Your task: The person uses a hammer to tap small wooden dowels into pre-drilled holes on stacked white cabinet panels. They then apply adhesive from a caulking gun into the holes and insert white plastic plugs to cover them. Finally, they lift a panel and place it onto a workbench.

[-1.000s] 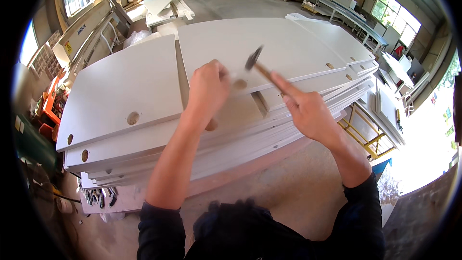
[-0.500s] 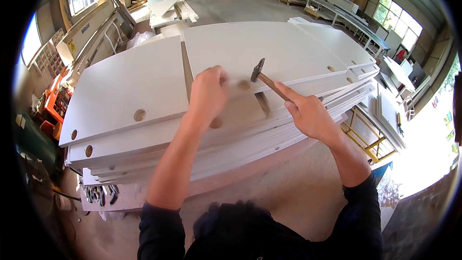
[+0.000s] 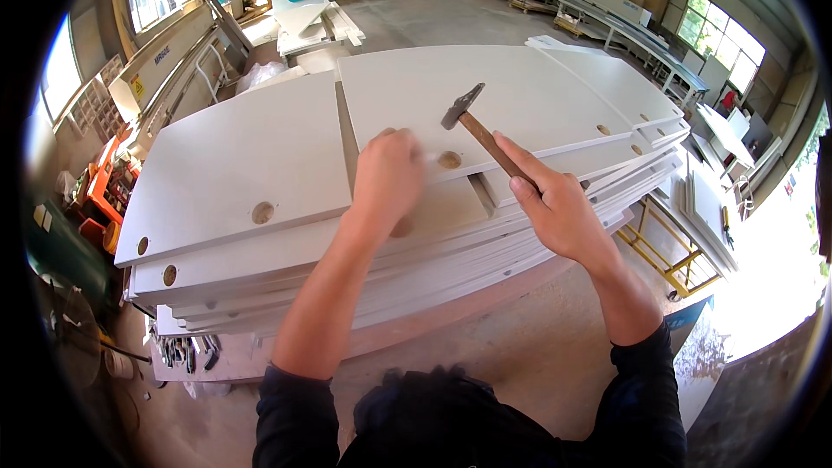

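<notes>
My right hand (image 3: 555, 212) grips a hammer (image 3: 490, 143) by its wooden handle, index finger stretched along it. The dark metal head hangs above the middle white panel (image 3: 451, 91). Left of the hammer, my left hand (image 3: 387, 175) is closed over the near edge of that panel, its fingertips blurred; whatever they pinch is too small to name. Between the hands, near the panel's edge, is a round brown hole (image 3: 449, 159). Another white panel (image 3: 243, 147) lies to the left, with round holes near its front edge. Both rest on a stack of similar boards.
Loose tools (image 3: 189, 352) lie on the pinkish base at the stack's lower left. An orange toolbox (image 3: 106, 184) stands at far left. At right is a yellow-framed cart (image 3: 667, 251) carrying boards. A long blue-edged machine table (image 3: 607, 26) runs along the back right.
The hammer head has risen and tilted over the panel. My left hand has shifted slightly right and down in the picture, along with the whole scene as the view moved.
</notes>
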Available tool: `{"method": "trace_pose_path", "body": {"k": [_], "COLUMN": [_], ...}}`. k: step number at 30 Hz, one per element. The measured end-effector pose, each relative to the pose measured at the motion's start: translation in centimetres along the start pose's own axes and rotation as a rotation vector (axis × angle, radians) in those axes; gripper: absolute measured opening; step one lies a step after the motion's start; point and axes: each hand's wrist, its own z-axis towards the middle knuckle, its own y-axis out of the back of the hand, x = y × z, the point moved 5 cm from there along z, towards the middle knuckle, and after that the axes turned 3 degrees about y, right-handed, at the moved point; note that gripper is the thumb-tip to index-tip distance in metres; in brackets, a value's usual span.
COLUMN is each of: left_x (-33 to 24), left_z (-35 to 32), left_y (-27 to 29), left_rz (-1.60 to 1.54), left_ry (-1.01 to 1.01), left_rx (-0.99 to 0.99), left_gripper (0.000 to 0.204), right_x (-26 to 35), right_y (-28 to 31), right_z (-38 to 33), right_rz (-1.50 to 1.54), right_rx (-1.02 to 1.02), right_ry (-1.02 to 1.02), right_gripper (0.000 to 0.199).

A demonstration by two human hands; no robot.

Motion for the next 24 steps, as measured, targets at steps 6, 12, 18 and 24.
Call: {"method": "trace_pose_path", "body": {"k": [6,12,18,24], "left_x": [0.4,-0.2,0.5,1.0], "left_z": [-0.1,0.2,0.2,-0.8], "left_y": [0.2,0.0,0.4,1.4], "left_rz": [-0.024,-0.056,-0.013,-0.011], "left_ry": [-0.012,-0.023,0.015,0.03], "left_rx": [0.011,0.031,0.013,-0.052], "left_gripper": [0.006,0.007,0.006,0.006], "right_x": [1.1,-0.7,0.6,1.6], "right_y": [-0.3,-1.3,-1.3,-1.0], "right_z": [1.3,0.8,0.9,1.1], "right_rz": [-0.153,-0.21,-0.224,-0.204], "right_rx": [0.169,0.153,0.12,0.048], "right_ry": [-0.096,-0.02,-0.084,-0.051], "right_gripper": [0.054,0.057,0.059,0.06]}}
